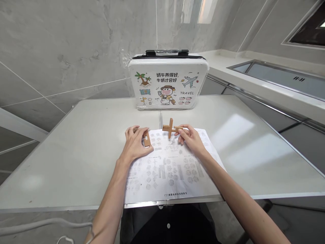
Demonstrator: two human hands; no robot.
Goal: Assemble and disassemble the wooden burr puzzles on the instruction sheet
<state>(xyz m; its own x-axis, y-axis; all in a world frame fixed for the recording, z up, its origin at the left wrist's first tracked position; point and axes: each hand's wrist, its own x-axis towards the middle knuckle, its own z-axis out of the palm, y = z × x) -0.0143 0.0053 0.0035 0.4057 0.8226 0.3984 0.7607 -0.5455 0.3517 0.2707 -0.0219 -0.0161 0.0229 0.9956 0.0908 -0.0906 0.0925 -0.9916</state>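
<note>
My right hand (190,136) pinches one arm of a wooden cross-shaped puzzle piece (170,128), holding it just above a printed instruction sheet (169,169). My left hand (135,141) rests on the sheet's left edge, its fingers curled over a small wooden block (146,139). Both hands are about a hand's width apart, near the middle of the white table (76,152).
A small white suitcase (167,81) with cartoon prints and a black handle stands upright at the table's far edge, against the grey tiled wall. A white counter with a recessed panel (279,76) runs along the right. A white cable (38,227) lies below the table's front left.
</note>
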